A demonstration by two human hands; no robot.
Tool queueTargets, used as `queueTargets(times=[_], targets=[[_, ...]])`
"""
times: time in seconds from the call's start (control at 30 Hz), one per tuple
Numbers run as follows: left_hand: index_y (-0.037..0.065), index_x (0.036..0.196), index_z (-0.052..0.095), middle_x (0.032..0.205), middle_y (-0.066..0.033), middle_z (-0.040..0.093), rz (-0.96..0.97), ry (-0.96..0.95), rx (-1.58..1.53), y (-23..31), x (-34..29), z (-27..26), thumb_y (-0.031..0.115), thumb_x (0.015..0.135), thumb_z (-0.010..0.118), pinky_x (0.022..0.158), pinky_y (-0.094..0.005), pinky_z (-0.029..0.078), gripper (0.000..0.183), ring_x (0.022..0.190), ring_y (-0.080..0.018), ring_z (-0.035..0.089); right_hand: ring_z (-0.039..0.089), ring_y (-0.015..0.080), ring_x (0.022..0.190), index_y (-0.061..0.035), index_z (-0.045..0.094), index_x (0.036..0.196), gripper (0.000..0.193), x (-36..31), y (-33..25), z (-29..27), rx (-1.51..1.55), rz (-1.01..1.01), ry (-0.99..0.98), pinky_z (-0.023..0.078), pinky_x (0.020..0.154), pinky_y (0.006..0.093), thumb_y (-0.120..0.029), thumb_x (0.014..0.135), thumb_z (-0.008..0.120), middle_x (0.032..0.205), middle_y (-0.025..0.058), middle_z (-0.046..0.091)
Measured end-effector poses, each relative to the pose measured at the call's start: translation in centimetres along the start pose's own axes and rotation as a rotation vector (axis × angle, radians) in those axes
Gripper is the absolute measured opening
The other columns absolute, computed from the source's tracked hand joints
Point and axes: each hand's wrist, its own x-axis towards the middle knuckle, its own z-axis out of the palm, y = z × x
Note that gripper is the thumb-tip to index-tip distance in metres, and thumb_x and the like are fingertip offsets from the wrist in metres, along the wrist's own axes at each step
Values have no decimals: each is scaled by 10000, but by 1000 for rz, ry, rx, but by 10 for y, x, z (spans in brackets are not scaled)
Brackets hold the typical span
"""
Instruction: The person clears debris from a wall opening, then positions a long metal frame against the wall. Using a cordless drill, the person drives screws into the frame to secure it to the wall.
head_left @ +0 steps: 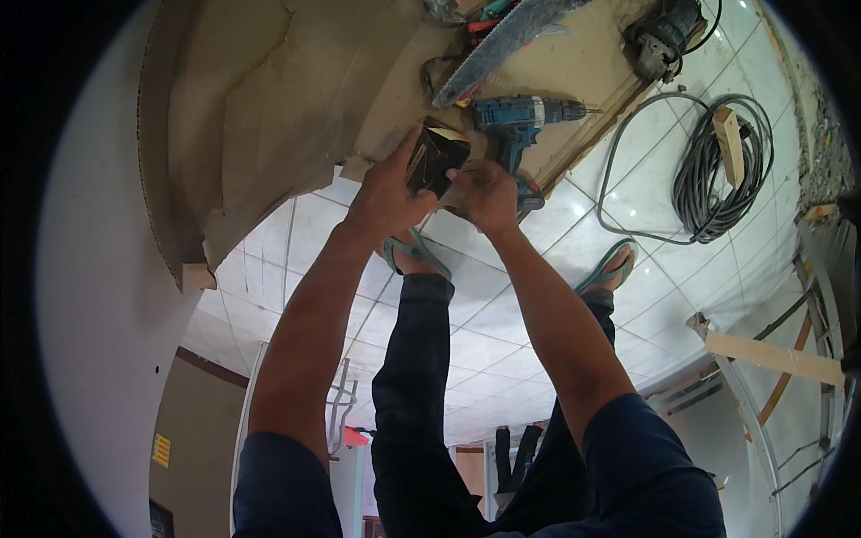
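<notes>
A small black cardboard box (439, 166) with thin gold lines is held up before me, its lighter inner flap lifted at the top. My left hand (391, 192) is wrapped round its left side, fingers behind and thumb below. Curled at the box's right edge, my right hand (487, 194) touches it with the thumb tip; whatever lies under those fingers is hidden. Just beyond the right hand lies a blue and black cordless drill (513, 115) with a bit in its chuck. A hand saw (504, 45) lies farther off, over some red-handled tools.
Brown cardboard sheets (300, 99) cover the floor ahead and left. A power tool (665, 38) with a black cord sits at far right. On the white tiles (574, 211), a coiled grey cable (717, 202) has a wood piece (729, 146) on it. My sandalled feet stand below.
</notes>
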Motion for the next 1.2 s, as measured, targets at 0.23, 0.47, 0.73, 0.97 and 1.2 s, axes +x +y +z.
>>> queueTargets(times=[0.23,0.47,0.73,0.97,1.2], targets=[[-34,1472,418,1353,-239,587,-16,309,-381,-35,-11,-14,73,875,491,1051,-353,422,611,1231,-267,579,681,293,770,-51,694,995,175,1,0,2,-376,-512,163,541,691,380,-79,829,741,902,130,684],[-46,1396,496,1234,-273,594,-259,722,-49,-40,-13,5,225,969,559,994,-446,468,509,1176,-380,583,679,342,869,-55,714,1008,184,-8,-23,22,-678,-371,-35,552,738,444,-179,874,692,934,134,678],[-38,1558,45,1459,-381,343,-343,567,-269,-22,-9,27,211,798,756,1125,-449,372,1070,1356,-472,410,661,379,845,-50,712,977,157,-39,-21,34,-513,-530,-127,543,733,465,-108,853,634,919,169,679],[46,1570,-98,1349,-337,519,-332,343,-69,-45,-27,13,-5,778,703,906,-382,563,1128,1081,-374,674,657,413,828,-47,716,968,169,-44,-13,47,-598,-408,-180,539,735,488,-91,847,607,876,213,681],[74,1586,-48,1373,-329,513,-353,332,-166,-41,-26,10,-21,793,628,1031,-469,477,1046,1227,-468,550,683,443,891,-30,716,996,212,-5,-5,54,-672,-179,-149,561,772,492,-98,854,573,952,228,704]])
